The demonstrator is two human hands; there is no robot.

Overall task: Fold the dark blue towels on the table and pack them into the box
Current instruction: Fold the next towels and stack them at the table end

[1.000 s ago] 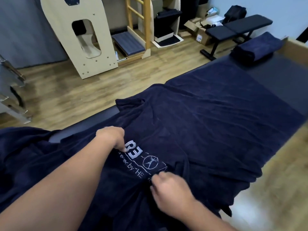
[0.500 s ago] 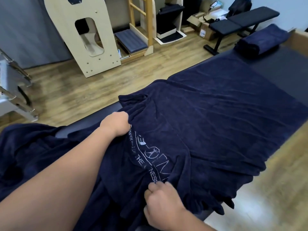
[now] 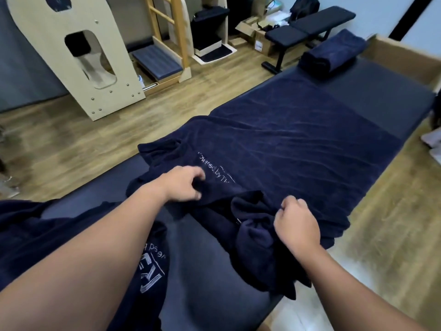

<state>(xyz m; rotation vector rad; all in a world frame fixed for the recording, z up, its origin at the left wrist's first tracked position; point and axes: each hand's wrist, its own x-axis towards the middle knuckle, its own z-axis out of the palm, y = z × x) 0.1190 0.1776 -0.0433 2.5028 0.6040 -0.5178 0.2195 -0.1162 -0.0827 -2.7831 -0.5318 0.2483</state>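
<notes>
A large dark blue towel (image 3: 298, 144) with white lettering lies spread along the padded table (image 3: 381, 96). Its near end is bunched up. My left hand (image 3: 183, 182) pinches the towel's near edge close to the lettering. My right hand (image 3: 296, 223) grips the bunched fabric at the table's right side. Another dark blue towel (image 3: 28, 230) with a white logo lies crumpled under my left arm. A folded dark blue towel (image 3: 331, 53) sits at the table's far end, beside an open cardboard box (image 3: 405, 58).
Wooden floor runs along both sides of the table. A black weight bench (image 3: 310, 27), small cardboard boxes (image 3: 253, 32), a wooden ladder frame (image 3: 171, 37) and a pale wooden panel (image 3: 71, 56) stand beyond the left side. Something white lies on the floor at far right.
Both hands have pushed the towel's near end forward along the table, uncovering bare padding in front of me. The lettering now lies farther away and the right hand's fabric is more bunched.
</notes>
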